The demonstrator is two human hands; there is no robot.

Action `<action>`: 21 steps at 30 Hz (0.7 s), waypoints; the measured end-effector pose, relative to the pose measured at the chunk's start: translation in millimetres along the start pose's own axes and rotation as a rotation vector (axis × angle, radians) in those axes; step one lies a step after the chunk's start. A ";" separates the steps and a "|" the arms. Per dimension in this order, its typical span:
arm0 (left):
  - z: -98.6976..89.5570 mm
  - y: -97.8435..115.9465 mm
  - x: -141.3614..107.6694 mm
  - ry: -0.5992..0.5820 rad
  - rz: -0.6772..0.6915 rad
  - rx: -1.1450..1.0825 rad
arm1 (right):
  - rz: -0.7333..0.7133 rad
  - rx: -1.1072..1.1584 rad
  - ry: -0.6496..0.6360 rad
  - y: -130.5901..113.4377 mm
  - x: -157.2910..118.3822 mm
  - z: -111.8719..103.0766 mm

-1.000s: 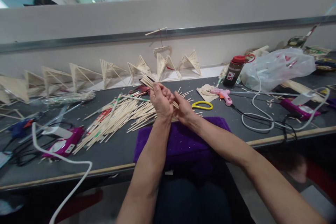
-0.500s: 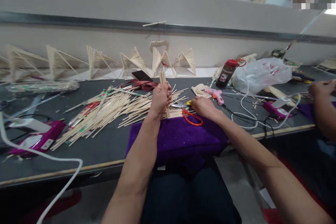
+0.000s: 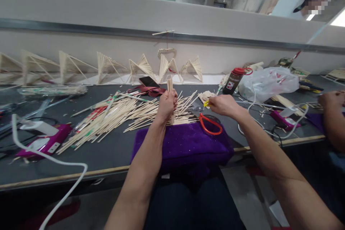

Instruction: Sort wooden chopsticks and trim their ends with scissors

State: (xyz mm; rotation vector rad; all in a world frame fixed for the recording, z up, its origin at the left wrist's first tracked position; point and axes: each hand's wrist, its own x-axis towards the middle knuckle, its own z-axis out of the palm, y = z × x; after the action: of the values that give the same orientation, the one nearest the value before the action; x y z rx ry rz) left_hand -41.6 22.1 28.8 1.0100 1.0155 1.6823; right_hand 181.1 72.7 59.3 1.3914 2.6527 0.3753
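My left hand [image 3: 167, 105] is closed around a small upright bundle of wooden sticks [image 3: 169, 84], whose tops stick out above the fist. To its right, my right hand [image 3: 224, 105] grips a pair of scissors [image 3: 210, 125] by a handle with a yellow part. The other handle loop, orange-red, hangs open over the purple cushion [image 3: 180, 143]. The scissor blades point left toward the bundle, with a gap between them and my left hand. Many loose wooden sticks [image 3: 113, 116] lie spread on the table left of and behind my left hand. My right hand hides the pink glue gun.
Stick-built twisted models [image 3: 140, 66] stand along the wall. A phone [image 3: 148, 81], a red-capped bottle [image 3: 233, 81] and a plastic bag [image 3: 269, 82] lie behind. Magenta power strips [image 3: 51, 140] with white cables sit at both sides. Another person's hand [image 3: 331, 100] is far right.
My right hand has moved right with the scissors, away from the bundle, and now covers the glue gun. My left hand keeps its hold on the sticks. The view has tilted up slightly.
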 end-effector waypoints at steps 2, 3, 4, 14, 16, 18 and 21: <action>0.4 -0.6 -0.5 -0.010 -0.001 0.007 | 0.018 -0.005 -0.003 -3.6 2.3 -7.4; -0.1 -0.7 -0.4 -0.014 0.002 0.010 | 0.025 -0.007 -0.004 -7.8 5.3 -10.7; -1.0 -0.7 -0.2 -0.016 0.005 0.011 | 0.026 -0.007 -0.002 -13.1 9.3 -14.0; -9.7 3.0 2.9 0.009 0.038 -0.005 | -0.040 -0.045 0.011 -20.2 0.0 -35.5; -9.3 2.1 2.7 0.003 0.045 0.004 | -0.003 -0.031 0.043 -5.0 -15.3 -30.8; -8.6 0.4 2.5 0.002 0.057 0.044 | 0.082 0.075 0.142 9.3 -26.7 -21.8; -7.7 -2.0 2.9 0.051 0.127 0.257 | 0.226 0.484 0.383 18.4 -28.1 -5.5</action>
State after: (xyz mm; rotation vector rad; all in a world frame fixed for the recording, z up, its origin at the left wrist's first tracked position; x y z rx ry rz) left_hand -48.9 23.9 24.9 1.2252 1.2469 1.7171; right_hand 210.5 58.8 69.4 1.9420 3.0385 0.0083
